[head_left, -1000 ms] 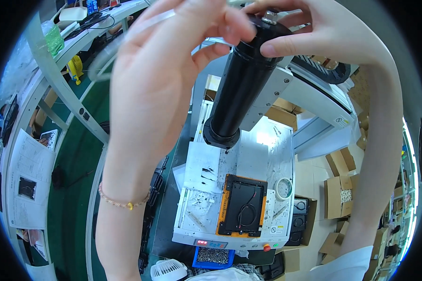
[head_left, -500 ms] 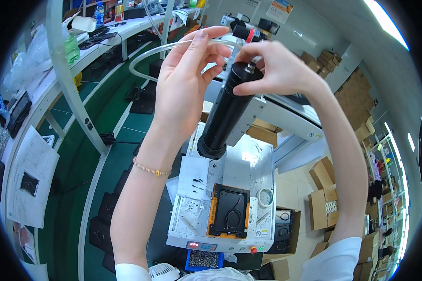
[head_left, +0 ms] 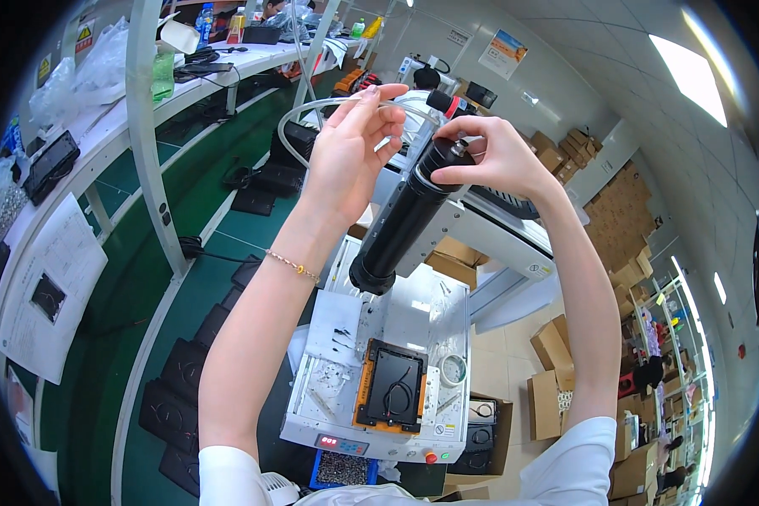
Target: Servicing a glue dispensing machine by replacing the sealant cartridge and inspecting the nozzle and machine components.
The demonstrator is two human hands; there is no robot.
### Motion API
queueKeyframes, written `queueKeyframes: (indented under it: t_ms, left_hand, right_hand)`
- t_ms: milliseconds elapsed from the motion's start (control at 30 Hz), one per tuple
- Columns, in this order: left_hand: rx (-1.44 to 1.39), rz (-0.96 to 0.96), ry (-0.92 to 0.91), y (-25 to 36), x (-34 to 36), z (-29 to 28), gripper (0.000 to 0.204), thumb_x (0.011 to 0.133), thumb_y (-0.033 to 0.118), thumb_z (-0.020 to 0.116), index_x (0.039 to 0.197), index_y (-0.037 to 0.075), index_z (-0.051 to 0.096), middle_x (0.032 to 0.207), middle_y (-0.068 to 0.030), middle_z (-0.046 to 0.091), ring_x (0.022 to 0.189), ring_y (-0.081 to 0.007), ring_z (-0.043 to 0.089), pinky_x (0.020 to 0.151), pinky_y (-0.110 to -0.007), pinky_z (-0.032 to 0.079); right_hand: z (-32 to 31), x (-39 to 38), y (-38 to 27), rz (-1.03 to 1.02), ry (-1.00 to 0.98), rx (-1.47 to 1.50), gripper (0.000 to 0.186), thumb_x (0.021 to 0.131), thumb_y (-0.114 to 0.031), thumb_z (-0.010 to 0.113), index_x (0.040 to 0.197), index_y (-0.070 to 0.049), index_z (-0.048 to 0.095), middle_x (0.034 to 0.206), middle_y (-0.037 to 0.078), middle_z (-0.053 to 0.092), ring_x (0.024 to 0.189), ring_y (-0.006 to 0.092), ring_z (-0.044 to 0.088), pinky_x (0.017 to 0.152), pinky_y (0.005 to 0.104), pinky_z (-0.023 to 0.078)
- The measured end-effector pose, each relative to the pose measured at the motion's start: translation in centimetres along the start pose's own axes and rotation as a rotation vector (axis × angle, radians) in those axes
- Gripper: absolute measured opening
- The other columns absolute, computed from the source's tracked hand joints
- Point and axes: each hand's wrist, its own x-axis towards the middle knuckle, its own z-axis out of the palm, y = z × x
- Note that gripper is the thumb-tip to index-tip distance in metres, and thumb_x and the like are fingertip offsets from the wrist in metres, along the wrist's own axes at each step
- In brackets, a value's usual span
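Observation:
A long black cylinder [head_left: 403, 228] stands tilted in front of a grey machine column. My right hand [head_left: 502, 156] is closed around its round black cap [head_left: 447, 154], thumb on the near side and fingers behind. A metal fitting tops the cap, and a thin pale line shows below it. To the left, my left hand [head_left: 350, 160] holds a clear hose [head_left: 299, 112] between thumb and forefinger, its other fingers curled. The hose loops out left and runs toward the cap, where its end is hidden. Below, an orange fixture [head_left: 363, 396] holds a black panel [head_left: 395, 384] with a coiled cable.
Beside the fixture on the white machine bed [head_left: 312, 422] lies a tape roll [head_left: 452, 369]. A blue tray [head_left: 343, 470] of small parts sits below the front panel. Cardboard boxes [head_left: 552, 405] stand right; a cluttered bench [head_left: 118, 118] and its post [head_left: 156, 169] are left.
The view has shifted, so the machine sits lower and further left. Both hands keep their holds on hose and cap. The pale line under the cap shows more clearly.

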Motion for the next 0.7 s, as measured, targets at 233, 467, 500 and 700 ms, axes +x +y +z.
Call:
queueKeyframes:
  t_ms: [233,467,500,700]
  left_hand:
    - [0.015,-0.01,0.029,-0.3,-0.4,0.4,0.034,0.103,0.028,0.046,0.124,0.003,0.056,0.086,-0.0002,0.057,0.085,-0.0085,0.05,0.079,-0.026,0.044]
    - [0.0,-0.005,0.026,-0.4,-0.5,0.0,0.027,0.103,0.025,0.046,0.112,0.006,0.063,0.085,0.0004,0.061,0.083,-0.0072,0.054,0.076,-0.025,0.044]
    - [0.004,-0.006,0.021,-0.4,-0.5,-0.1,0.027,0.103,0.025,0.046,0.111,0.006,0.063,0.084,0.0005,0.061,0.083,-0.0072,0.054,0.076,-0.025,0.043]
    - [-0.002,-0.006,-0.001,-0.5,-0.5,-0.2,0.027,0.103,0.025,0.045,0.112,0.006,0.063,0.083,0.0011,0.06,0.083,-0.0073,0.053,0.075,-0.026,0.043]
  right_hand:
    - [0.8,0.4,0.4,0.013,0.004,-0.055,0.054,0.07,-0.029,0.084,0.108,0.004,0.064,0.098,0.007,0.063,0.07,0.0066,0.059,0.062,0.0203,0.047]
    - [1.2,0.3,0.2,0.024,-0.002,-0.082,0.055,0.07,-0.03,0.084,0.107,0.004,0.063,0.097,0.007,0.063,0.074,0.0087,0.06,0.064,0.022,0.049]
    - [1.3,0.3,0.0,0.035,0.0,-0.103,0.054,0.07,-0.029,0.084,0.107,0.004,0.064,0.098,0.008,0.063,0.075,0.0093,0.061,0.065,0.0221,0.05]
    - [0.9,0.2,0.8,-0.052,-0.054,-0.024,0.049,0.071,-0.025,0.083,0.108,0.002,0.065,0.099,0.008,0.064,0.073,0.0111,0.062,0.068,0.0227,0.052]
